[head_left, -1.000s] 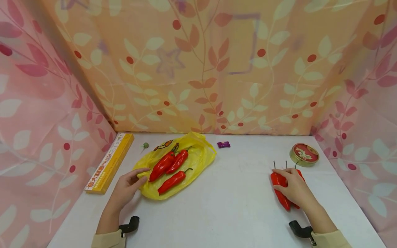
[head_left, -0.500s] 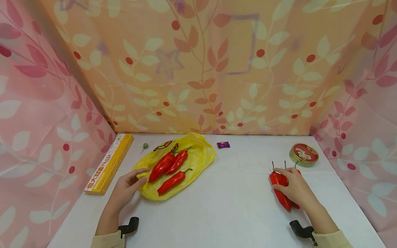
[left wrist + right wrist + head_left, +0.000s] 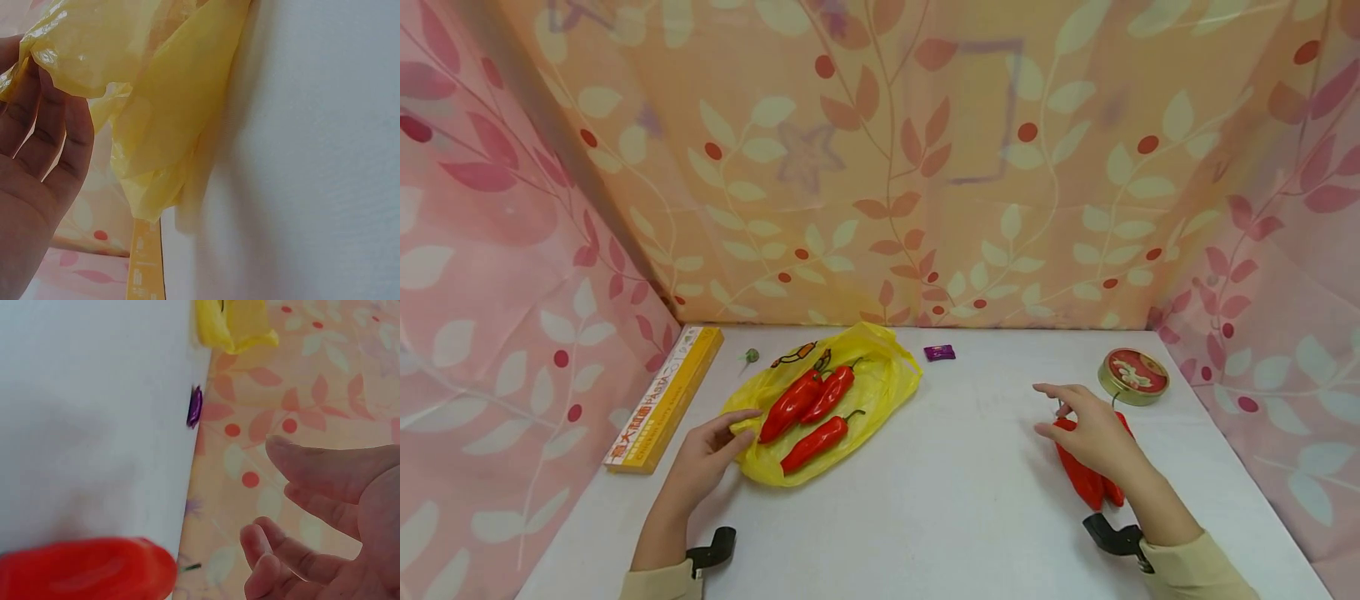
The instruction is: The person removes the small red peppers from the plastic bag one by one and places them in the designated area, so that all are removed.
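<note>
The left hand (image 3: 702,457) pinches a crinkled, translucent yellow plastic bag (image 3: 883,379) under three glossy red peppers (image 3: 815,445); the right hand (image 3: 1097,437), fingers apart, hovers over smooth, tapering red peppers (image 3: 1081,479).

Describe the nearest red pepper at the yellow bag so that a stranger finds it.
On the white table, the left hand holds a yellow bag. Your red pepper lies toward its near edge, apart from the close pair of peppers behind.

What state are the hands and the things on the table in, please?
Yellow bag: crumpled
Left hand: pinching the yellow bag's edge
Right hand: holding nothing
Left peppers: lying down
Right peppers: lying down, partly hidden
Tin: lid on
Pasta box: lying flat
Purple candy: wrapped
Green lollipop: lying down
</note>
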Demonstrator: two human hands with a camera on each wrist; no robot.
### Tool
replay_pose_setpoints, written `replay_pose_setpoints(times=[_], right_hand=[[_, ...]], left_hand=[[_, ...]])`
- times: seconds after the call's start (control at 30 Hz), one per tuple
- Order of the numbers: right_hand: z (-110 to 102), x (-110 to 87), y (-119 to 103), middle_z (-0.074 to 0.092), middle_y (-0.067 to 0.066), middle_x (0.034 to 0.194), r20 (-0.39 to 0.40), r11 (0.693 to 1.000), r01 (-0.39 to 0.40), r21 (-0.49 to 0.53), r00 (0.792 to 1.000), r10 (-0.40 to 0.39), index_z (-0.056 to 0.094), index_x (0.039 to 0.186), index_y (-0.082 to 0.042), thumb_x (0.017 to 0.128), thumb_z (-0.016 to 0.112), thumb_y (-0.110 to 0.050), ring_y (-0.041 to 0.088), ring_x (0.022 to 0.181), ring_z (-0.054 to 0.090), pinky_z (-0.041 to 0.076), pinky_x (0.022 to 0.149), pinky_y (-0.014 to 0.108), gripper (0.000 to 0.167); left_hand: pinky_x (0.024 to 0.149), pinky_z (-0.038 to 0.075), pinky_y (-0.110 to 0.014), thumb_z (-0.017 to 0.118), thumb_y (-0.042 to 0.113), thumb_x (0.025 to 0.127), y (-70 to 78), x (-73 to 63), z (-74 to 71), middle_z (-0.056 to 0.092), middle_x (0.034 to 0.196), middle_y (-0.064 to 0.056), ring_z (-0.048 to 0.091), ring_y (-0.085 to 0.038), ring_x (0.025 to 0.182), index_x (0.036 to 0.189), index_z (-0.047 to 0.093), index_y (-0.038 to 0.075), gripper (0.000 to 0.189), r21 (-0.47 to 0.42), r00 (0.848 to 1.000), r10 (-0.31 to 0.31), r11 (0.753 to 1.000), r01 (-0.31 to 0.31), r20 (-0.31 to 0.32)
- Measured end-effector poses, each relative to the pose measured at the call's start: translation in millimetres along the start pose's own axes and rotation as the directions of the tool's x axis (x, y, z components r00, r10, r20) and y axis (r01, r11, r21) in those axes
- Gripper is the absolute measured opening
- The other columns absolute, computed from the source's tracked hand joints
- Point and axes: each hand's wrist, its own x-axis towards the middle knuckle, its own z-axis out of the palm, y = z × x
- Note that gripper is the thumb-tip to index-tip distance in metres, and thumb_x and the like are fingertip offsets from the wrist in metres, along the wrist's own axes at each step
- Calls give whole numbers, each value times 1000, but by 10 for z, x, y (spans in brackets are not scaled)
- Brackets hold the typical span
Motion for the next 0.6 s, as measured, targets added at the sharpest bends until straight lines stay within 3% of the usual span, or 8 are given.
replay_pose_setpoints(times=[0.2, 0.4, 0.6], right_hand=[[141, 121, -188, 66, 15, 127, -43, 993, 64, 103, 997, -60, 56, 142, -16, 90, 77, -35, 30, 108, 67, 58, 82, 41, 59], [309, 193, -376, 70, 9, 122, -72, 984, 81, 159, 995, -70, 59, 140, -19, 90, 75, -41, 25, 105, 70, 55, 79, 29, 57], [454, 307, -655, 72, 3, 120, -72, 965, 154, 212, 987, -141, 60, 138, -22, 89, 77, -40, 19, 102, 70, 56, 78, 29, 55]], left_hand=[[72, 51, -24, 66, 36, 98, -25, -14, -4, 63, 104, -9, 54, -19, 90, 135, 65, 18, 41, 4, 1000, -8, 1000, 8, -15], [73, 51, -24, 67, 33, 98, -7, 0, 36, 64, 105, -9, 55, -20, 90, 132, 66, 16, 37, -17, 999, 36, 999, -36, 6], [71, 50, -22, 66, 31, 99, -5, 8, 21, 65, 106, -7, 54, -18, 89, 132, 66, 19, 36, -3, 999, 48, 999, -48, -8]])
